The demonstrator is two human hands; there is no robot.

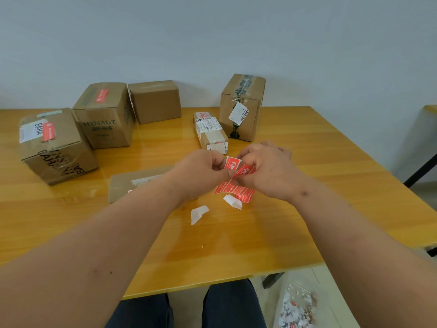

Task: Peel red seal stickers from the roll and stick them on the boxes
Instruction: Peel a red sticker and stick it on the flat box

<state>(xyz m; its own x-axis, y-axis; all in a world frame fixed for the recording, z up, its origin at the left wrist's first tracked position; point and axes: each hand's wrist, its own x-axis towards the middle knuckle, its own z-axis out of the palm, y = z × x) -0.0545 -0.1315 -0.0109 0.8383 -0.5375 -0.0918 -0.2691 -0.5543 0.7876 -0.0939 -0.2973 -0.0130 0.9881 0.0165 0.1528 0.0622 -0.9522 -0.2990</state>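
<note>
Left hand: I am pinching the upper end of the red strip of seal stickers (234,185) between the thumb and curled fingers of my left hand (201,171), gripping one red seal sticker (231,163) that is standing up from the strip.
Right hand: my right hand (264,169) is curling its fingers round the neighbouring red sticker (246,171), pinching its lifted edge; the fingertips themselves are hidden behind the paper.
Doing it well: I am judging that the left grip should be holding the backing taut while the right is drawing the sticker off slowly at a low angle, so it is neither tearing nor folding onto itself.
Strip: it is hanging from my hands down toward the glossy yellow wooden table (331,176), near two scraps of white backing paper (199,213).
Taped brown cardboard box marked BAHA (56,147): closed, contents hidden, already wearing a red seal on top.
Brown HYNAUT cardboard box (106,114): closed, a red seal on its top too.
Plain brown cardboard box (155,101): closed, no red seal showing.
Flat brown cardboard sheet (134,183): lying under my left wrist, a bit of red at its edge.
Long narrow labelled carton (210,132): closed, no seal that I am seeing.
Tall brown box with dark tape (241,107): closed, unsealed in red.
Clear plastic bag on the floor (298,308): holding paper scraps, white and red.
</note>
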